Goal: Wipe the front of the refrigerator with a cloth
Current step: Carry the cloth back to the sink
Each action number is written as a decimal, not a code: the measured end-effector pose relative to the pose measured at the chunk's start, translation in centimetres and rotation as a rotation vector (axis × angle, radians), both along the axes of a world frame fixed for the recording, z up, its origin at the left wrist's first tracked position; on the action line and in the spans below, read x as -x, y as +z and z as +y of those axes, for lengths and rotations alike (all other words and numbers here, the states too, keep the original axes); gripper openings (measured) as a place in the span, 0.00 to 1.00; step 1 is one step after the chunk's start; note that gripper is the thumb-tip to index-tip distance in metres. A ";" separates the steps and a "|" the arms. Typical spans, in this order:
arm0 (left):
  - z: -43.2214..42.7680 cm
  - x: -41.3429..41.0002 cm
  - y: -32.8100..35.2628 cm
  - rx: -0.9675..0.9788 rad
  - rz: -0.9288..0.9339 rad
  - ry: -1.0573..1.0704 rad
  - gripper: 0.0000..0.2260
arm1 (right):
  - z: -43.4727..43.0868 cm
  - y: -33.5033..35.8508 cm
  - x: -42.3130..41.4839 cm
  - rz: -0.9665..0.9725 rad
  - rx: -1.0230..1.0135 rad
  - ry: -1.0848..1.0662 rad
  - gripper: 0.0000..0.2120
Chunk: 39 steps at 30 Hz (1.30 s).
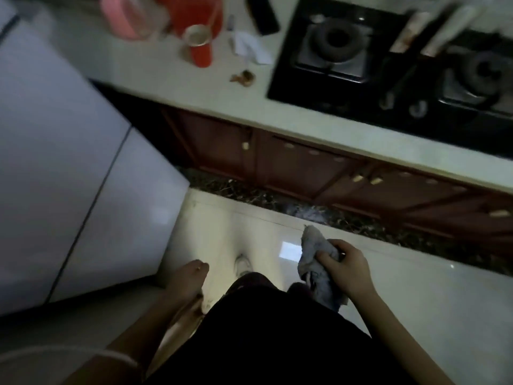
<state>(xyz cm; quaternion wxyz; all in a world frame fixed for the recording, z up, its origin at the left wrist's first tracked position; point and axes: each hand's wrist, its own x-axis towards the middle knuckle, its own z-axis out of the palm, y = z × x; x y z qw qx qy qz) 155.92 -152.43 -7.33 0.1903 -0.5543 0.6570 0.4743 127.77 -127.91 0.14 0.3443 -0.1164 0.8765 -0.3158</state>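
The white refrigerator (63, 168) fills the left side of the view, its front crossed by a dark seam between two doors. My right hand (347, 266) hangs low at the right, shut on a crumpled grey cloth (316, 262) that dangles over the floor, well away from the refrigerator. My left hand (191, 276) hangs beside the refrigerator's lower corner, holding nothing, fingers loosely together and pointing down. It does not touch the door.
A pale countertop (172, 79) runs along the back with a black gas hob (388, 59), a red cup (198, 48), a phone (262, 13) and a pink container (125, 15). Brown cabinet doors (291, 165) stand below. Glossy white floor tiles (416, 295) lie underfoot.
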 end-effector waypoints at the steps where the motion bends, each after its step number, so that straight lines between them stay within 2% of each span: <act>1: 0.6 1.4 -0.3 -0.015 -0.004 -0.014 0.09 | 2.3 0.0 0.4 0.000 0.008 -0.054 0.09; 3: 2.1 5.0 -0.1 -0.032 -0.034 -0.082 0.12 | 7.2 -0.2 1.2 0.003 0.015 -0.162 0.08; 6: 4.9 11.1 -0.9 -0.005 -0.053 -0.264 0.23 | 14.7 -0.8 2.3 0.007 0.031 -0.327 0.08; 13: 16.6 25.6 3.9 0.083 0.048 -0.619 0.11 | 28.5 -1.9 5.7 0.041 0.009 -0.601 0.09; 16: 18.6 29.9 4.4 0.105 0.049 -0.744 0.11 | 32.3 -2.0 7.9 0.047 0.010 -0.692 0.10; 22: 18.4 39.1 2.0 0.114 -0.091 -0.917 0.14 | 37.5 -2.2 12.6 0.043 0.024 -0.873 0.10; 25: 20.8 46.6 0.2 0.119 -0.098 -1.110 0.15 | 40.1 -2.3 15.3 0.056 0.000 -0.990 0.09; 32: 37.3 63.8 0.6 0.010 -0.035 -1.537 0.13 | 46.7 -0.8 18.5 0.093 -0.093 -1.299 0.14; 39: 55.3 74.9 2.0 0.001 0.023 -1.880 0.11 | 55.6 -0.9 17.7 0.068 -0.123 -1.623 0.15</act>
